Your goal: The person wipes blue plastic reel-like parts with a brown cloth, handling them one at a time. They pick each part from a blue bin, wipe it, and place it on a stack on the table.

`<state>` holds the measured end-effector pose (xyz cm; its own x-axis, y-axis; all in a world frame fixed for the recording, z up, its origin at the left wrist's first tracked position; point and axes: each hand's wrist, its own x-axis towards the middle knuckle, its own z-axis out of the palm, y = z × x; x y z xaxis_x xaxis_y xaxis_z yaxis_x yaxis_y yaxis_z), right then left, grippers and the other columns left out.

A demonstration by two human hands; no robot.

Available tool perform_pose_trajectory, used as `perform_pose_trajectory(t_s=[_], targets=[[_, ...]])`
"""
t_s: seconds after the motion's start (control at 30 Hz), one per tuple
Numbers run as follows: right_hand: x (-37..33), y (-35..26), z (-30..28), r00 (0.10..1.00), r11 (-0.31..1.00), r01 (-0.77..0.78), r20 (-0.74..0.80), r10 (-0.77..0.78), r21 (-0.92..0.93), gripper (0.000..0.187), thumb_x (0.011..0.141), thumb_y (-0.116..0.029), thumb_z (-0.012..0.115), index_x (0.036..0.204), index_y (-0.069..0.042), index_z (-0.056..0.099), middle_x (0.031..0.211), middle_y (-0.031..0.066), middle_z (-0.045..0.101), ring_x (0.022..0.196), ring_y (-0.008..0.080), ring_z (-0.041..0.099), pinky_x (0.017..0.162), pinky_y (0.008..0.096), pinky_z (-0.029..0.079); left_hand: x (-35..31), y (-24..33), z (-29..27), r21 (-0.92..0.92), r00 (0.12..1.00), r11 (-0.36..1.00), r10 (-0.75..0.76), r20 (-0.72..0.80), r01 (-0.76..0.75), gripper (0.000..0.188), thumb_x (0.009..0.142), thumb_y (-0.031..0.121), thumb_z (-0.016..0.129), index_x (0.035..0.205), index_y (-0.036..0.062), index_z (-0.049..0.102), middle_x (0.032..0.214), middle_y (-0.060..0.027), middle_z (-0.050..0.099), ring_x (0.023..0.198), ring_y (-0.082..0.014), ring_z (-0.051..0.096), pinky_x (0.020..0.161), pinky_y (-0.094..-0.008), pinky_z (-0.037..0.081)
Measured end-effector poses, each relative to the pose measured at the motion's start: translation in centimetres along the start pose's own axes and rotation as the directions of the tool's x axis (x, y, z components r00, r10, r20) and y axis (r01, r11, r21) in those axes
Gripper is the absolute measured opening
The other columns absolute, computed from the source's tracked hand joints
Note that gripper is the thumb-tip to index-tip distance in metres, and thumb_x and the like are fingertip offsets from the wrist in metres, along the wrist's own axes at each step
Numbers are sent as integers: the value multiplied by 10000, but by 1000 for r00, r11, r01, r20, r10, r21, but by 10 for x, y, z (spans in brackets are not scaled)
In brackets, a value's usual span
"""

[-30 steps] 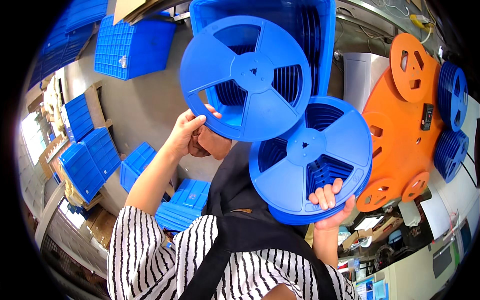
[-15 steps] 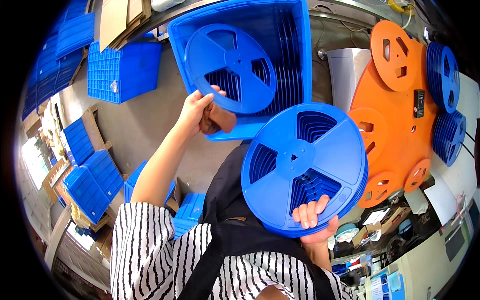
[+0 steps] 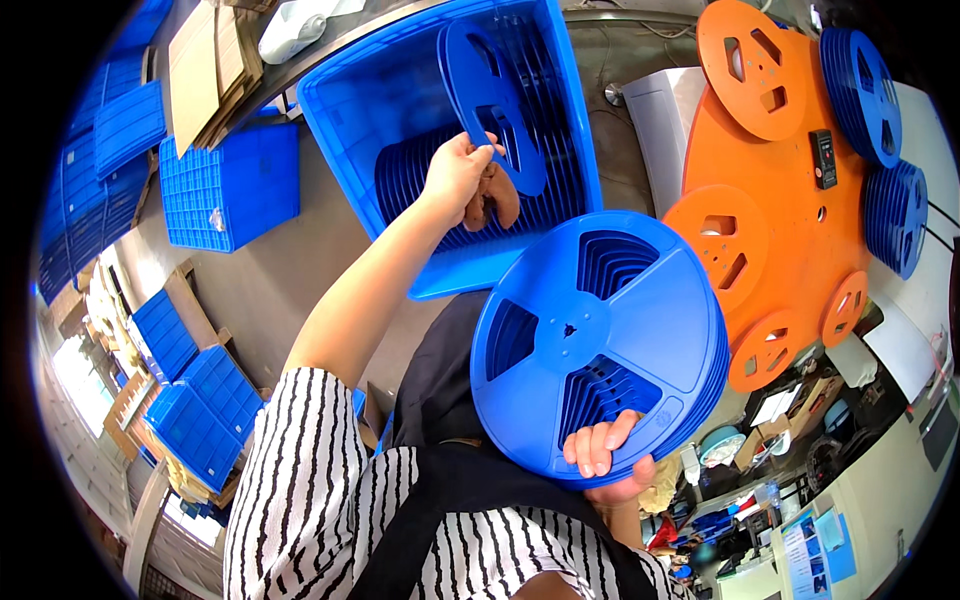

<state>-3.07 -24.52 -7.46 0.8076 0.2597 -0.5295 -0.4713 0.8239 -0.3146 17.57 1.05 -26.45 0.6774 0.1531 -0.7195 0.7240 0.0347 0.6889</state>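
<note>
My left hand (image 3: 467,172) is closed on the lower rim of a single blue reel (image 3: 478,90), tilted over an open blue bin. A soft brown piece (image 3: 492,198), perhaps a cloth or glove, hangs from the same hand. Below the held reel, several blue reels (image 3: 405,175) stand on edge in rows in the blue bin (image 3: 330,110). My right hand (image 3: 605,455) grips the lower edge of a stack of blue reels (image 3: 540,390) leaning against my front, its fingers hooked through a window of the nearest one. The right thumb lies along the outer rims.
To the right is a large orange disc (image 3: 790,215) carrying smaller orange discs (image 3: 752,70) and stacks of blue reels (image 3: 895,215). A blue crate (image 3: 230,190) sits left of the bin. Cardboard sheets (image 3: 205,70) lie on a ledge at upper left. Folded blue crates (image 3: 205,400) stand at lower left.
My left hand has moved up and right, bringing the single reel deeper over the bin and turning it nearly edge-on. The right hand keeps its hold on the stack, almost unmoved.
</note>
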Motion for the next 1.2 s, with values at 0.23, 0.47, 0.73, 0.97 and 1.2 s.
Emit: perform_pose_trajectory(t_s=[0.23, 0.47, 0.73, 0.97, 1.2], targets=[[-25, 10, -24, 993, 991, 66, 88, -77, 120, 422, 887, -463, 613, 978, -67, 499, 667, 20, 540, 616, 158, 530, 688, 345, 427, -8, -20, 25, 197, 979, 979, 11, 202, -52, 609, 907, 145, 623, 1419, -48, 357, 1394, -182, 481, 1248, -259, 501, 1026, -312, 413], [-62, 0, -95, 831, 916, 126, 463, -307, 381, 384, 947, -457, 562, 938, -79, 495, 639, -15, 557, 562, 118, 551, 622, 295, 446, -129, -25, -5, 341, 797, 739, 432, 421, -581, 486, 831, -32, 618, 1300, 79, 550, 1221, -124, 622, 1065, -219, 640, 879, -301, 520], [-143, 18, -121, 660, 839, 138, 582, -474, 526, 370, 946, -428, 570, 941, -66, 496, 700, 22, 601, 617, 140, 601, 627, 306, 454, -290, -17, -21, 213, 201, -89, 129, 971, -973, 604, 666, 47, 679, 1241, 212, 593, 1339, -44, 543, 988, -220, 612, 943, -610, 393], [-221, 31, -112, 712, 803, 259, 456, -534, 536, 330, 948, -390, 583, 882, -83, 485, 639, -2, 567, 554, 112, 556, 564, 270, 419, -361, -46, -16, 144, 75, -374, 194, 978, -916, 319, 779, 87, 592, 1089, 160, 579, 1154, -19, 582, 938, -199, 587, 1009, -689, 306], [-253, 35, -105, 765, 766, 310, 331, -553, 563, 305, 938, -348, 610, 896, -92, 450, 644, -16, 528, 572, 99, 519, 623, 280, 397, -397, -45, -19, 135, 65, -470, 161, 985, -873, 303, 777, 103, 600, 1077, 126, 568, 1190, -51, 579, 1042, -226, 586, 1012, -636, 361]])
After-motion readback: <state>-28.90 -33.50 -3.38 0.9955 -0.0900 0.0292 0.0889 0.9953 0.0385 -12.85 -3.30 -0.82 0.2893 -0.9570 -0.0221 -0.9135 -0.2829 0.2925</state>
